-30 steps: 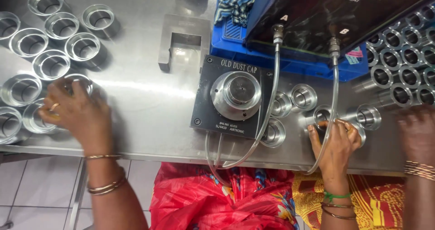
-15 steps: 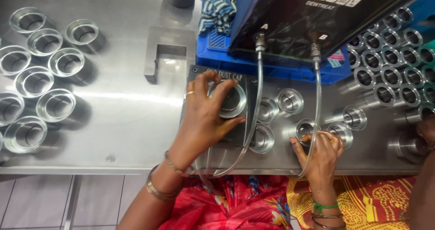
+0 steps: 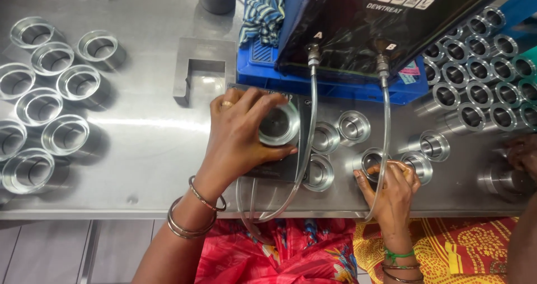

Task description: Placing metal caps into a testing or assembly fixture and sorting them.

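Both hands are busy: the left hand, over the left rings a second ago, now grasps a metal ring on the black fixture plate. The right hand still pinches a smaller ring near the table edge.

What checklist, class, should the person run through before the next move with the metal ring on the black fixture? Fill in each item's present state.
1. Left hand grips the metal ring on the black fixture: ok.
2. Ring sits flat and fully seated: cannot tell, the fingers cover its edge.
3. Right hand rests on a second ring at the table's front edge: ok.
4. Clear hoses run free of the left hand: not ok, one passes right beside the ring.
5. Another person's hand is well apart: ok.
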